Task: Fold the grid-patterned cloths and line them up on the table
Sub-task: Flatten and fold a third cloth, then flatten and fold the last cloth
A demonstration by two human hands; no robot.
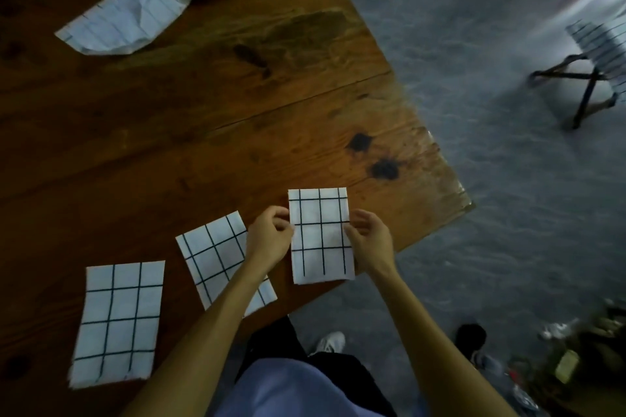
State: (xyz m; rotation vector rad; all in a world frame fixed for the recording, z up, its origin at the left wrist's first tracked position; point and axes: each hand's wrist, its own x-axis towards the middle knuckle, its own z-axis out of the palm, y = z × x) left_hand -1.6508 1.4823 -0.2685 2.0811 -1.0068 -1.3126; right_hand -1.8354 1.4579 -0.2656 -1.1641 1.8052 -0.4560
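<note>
Three folded white cloths with dark grid lines lie along the near edge of the wooden table (203, 105). The right folded cloth (321, 237) sits between my hands: my left hand (269, 237) pinches its left edge and my right hand (367, 237) pinches its right edge. The middle folded cloth (216, 254) lies tilted, partly under my left forearm. Flat at the near left lies the left folded cloth (117, 322). An unfolded, crumpled grid cloth (152, 0) lies at the far left of the table.
The table's right edge runs diagonally past two dark knots (372, 156). On the grey floor to the right stands a folding stool (589, 78) draped with another grid cloth. Shoes and clutter lie at the lower right.
</note>
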